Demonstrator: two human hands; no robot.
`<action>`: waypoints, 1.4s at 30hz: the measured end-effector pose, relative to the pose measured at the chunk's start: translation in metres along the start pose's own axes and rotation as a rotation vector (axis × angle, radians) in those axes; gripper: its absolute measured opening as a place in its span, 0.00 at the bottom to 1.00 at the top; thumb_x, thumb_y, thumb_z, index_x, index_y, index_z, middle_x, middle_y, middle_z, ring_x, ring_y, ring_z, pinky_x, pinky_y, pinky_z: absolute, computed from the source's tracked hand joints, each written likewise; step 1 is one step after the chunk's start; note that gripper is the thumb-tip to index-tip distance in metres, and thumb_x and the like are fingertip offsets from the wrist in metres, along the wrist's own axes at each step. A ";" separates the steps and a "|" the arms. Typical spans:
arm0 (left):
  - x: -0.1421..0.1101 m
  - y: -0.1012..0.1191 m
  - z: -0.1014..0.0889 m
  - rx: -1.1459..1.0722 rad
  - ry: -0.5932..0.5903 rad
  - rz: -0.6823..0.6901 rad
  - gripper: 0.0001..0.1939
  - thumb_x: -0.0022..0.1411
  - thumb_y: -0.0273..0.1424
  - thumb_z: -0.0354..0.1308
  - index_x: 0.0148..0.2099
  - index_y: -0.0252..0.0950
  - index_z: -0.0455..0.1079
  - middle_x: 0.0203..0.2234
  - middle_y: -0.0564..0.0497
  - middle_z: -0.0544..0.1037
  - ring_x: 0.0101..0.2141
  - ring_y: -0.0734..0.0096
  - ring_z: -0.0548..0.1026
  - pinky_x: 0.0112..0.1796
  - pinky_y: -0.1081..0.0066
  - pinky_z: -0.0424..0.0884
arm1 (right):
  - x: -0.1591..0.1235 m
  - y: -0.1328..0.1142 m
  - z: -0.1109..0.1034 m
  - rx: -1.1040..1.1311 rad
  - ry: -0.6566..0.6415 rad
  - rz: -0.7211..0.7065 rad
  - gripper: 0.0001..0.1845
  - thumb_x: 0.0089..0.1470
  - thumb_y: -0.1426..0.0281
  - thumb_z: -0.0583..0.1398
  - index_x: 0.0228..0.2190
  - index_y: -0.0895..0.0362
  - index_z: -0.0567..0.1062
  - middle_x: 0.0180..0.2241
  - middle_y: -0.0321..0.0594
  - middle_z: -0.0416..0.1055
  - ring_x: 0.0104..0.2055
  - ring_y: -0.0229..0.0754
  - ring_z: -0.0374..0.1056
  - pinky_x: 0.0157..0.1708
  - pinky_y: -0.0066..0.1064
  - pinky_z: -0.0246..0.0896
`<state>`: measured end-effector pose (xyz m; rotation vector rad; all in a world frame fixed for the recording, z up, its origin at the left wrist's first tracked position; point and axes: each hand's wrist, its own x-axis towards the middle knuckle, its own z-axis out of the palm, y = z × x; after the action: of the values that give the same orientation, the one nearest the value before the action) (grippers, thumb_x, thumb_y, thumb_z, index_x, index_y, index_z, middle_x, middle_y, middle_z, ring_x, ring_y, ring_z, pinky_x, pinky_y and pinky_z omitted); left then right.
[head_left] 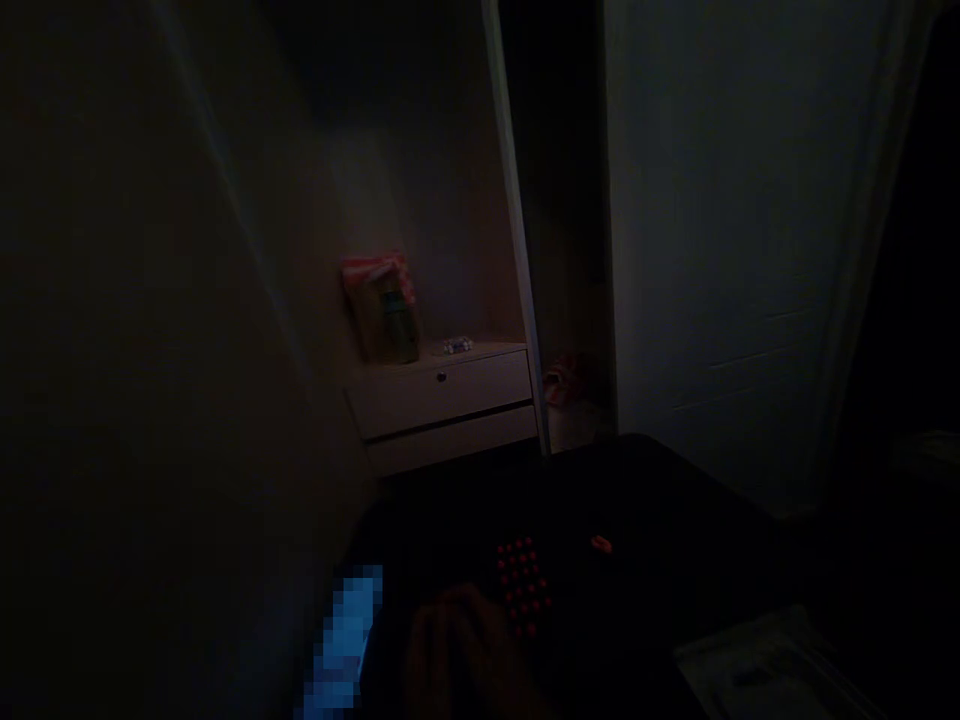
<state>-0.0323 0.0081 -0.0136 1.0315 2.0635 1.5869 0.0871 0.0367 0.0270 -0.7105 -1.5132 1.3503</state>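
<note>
It is very dark, and only dim outlines show. My left hand and my right hand are close together at the bottom centre, with their fingers bent inward and almost meeting. Anything between the fingers is lost in shadow. Just right of my right hand lies a grid of small glowing red dots on a dark surface. Further right, apart from both hands, is a small orange piece whose kind I cannot make out.
A bright, pixelated blue screen is at lower left. A pale flat packet or sheet lies at lower right. Behind stands a cabinet with drawers, bearing a red-topped bag and a small light object. A pale door panel is at right.
</note>
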 end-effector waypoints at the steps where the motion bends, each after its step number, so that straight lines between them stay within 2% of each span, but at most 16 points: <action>1: 0.000 -0.001 0.000 0.001 -0.008 0.005 0.30 0.48 0.58 0.54 0.40 0.38 0.72 0.44 0.44 0.79 0.51 0.57 0.73 0.54 0.62 0.68 | 0.000 0.001 0.000 -0.008 -0.003 0.004 0.16 0.62 0.58 0.55 0.43 0.53 0.76 0.44 0.39 0.76 0.48 0.43 0.70 0.50 0.31 0.60; 6: 0.001 0.000 -0.002 -0.001 -0.015 0.027 0.29 0.50 0.58 0.53 0.40 0.37 0.72 0.44 0.44 0.79 0.50 0.57 0.74 0.52 0.62 0.69 | -0.001 0.000 0.000 -0.053 0.014 0.017 0.15 0.62 0.60 0.54 0.42 0.53 0.77 0.42 0.40 0.77 0.46 0.44 0.71 0.49 0.32 0.61; 10: 0.002 0.003 -0.002 -0.009 -0.037 0.065 0.30 0.50 0.58 0.54 0.40 0.37 0.73 0.40 0.45 0.80 0.45 0.58 0.76 0.48 0.63 0.71 | -0.002 -0.001 -0.001 -0.048 0.026 0.017 0.15 0.62 0.60 0.55 0.44 0.52 0.76 0.44 0.40 0.76 0.48 0.45 0.70 0.50 0.33 0.60; 17: 0.005 0.001 -0.003 0.034 -0.008 0.088 0.28 0.51 0.58 0.53 0.36 0.38 0.72 0.37 0.45 0.81 0.43 0.59 0.77 0.44 0.65 0.73 | -0.001 -0.002 0.000 -0.032 0.015 0.020 0.15 0.60 0.60 0.55 0.42 0.54 0.77 0.42 0.41 0.77 0.47 0.45 0.71 0.50 0.33 0.61; 20: 0.001 0.004 -0.002 0.029 0.041 0.158 0.28 0.52 0.58 0.52 0.36 0.38 0.72 0.35 0.45 0.81 0.40 0.60 0.78 0.42 0.65 0.74 | -0.001 -0.003 0.000 -0.025 0.018 0.023 0.16 0.60 0.59 0.56 0.42 0.53 0.77 0.42 0.41 0.78 0.46 0.45 0.71 0.49 0.32 0.61; 24: -0.012 0.013 0.002 0.056 0.177 0.254 0.28 0.55 0.59 0.49 0.37 0.39 0.72 0.34 0.44 0.81 0.38 0.60 0.78 0.41 0.65 0.74 | -0.002 -0.003 0.001 0.003 0.007 0.001 0.14 0.59 0.60 0.57 0.40 0.53 0.78 0.40 0.40 0.78 0.45 0.45 0.72 0.47 0.32 0.63; 28: -0.021 0.021 0.005 0.078 0.196 0.284 0.29 0.58 0.58 0.47 0.40 0.39 0.72 0.35 0.44 0.81 0.36 0.61 0.78 0.39 0.66 0.74 | -0.001 -0.002 0.002 0.086 0.017 -0.015 0.13 0.58 0.60 0.57 0.39 0.53 0.77 0.39 0.40 0.78 0.43 0.45 0.73 0.46 0.32 0.64; 32: -0.020 0.025 0.005 0.060 0.189 0.260 0.29 0.58 0.57 0.46 0.43 0.39 0.71 0.38 0.44 0.81 0.38 0.61 0.79 0.40 0.66 0.74 | 0.001 -0.001 0.004 0.099 0.099 0.006 0.14 0.58 0.60 0.59 0.42 0.53 0.75 0.40 0.40 0.76 0.44 0.45 0.72 0.46 0.33 0.65; 36: -0.016 0.024 0.006 0.046 0.164 0.206 0.30 0.58 0.57 0.47 0.46 0.38 0.70 0.39 0.43 0.81 0.39 0.61 0.79 0.42 0.63 0.74 | 0.002 -0.002 0.003 0.142 0.134 0.011 0.15 0.57 0.57 0.59 0.41 0.53 0.75 0.37 0.38 0.76 0.41 0.43 0.72 0.44 0.31 0.66; 40: -0.016 0.017 0.006 0.032 0.130 0.230 0.29 0.56 0.58 0.49 0.43 0.39 0.71 0.40 0.42 0.81 0.42 0.58 0.78 0.45 0.61 0.73 | 0.004 0.001 0.003 0.148 0.186 0.029 0.19 0.55 0.53 0.60 0.40 0.54 0.76 0.39 0.40 0.77 0.44 0.45 0.72 0.46 0.32 0.66; 42: -0.016 0.011 0.005 0.032 0.124 0.256 0.28 0.54 0.58 0.51 0.41 0.40 0.72 0.41 0.41 0.80 0.48 0.54 0.76 0.48 0.59 0.72 | 0.005 0.005 0.004 0.130 0.203 0.044 0.21 0.54 0.51 0.60 0.40 0.54 0.77 0.41 0.42 0.77 0.46 0.47 0.71 0.49 0.34 0.65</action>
<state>-0.0147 0.0009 -0.0071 1.2832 2.1118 1.7860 0.0813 0.0403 0.0236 -0.7771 -1.2451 1.3525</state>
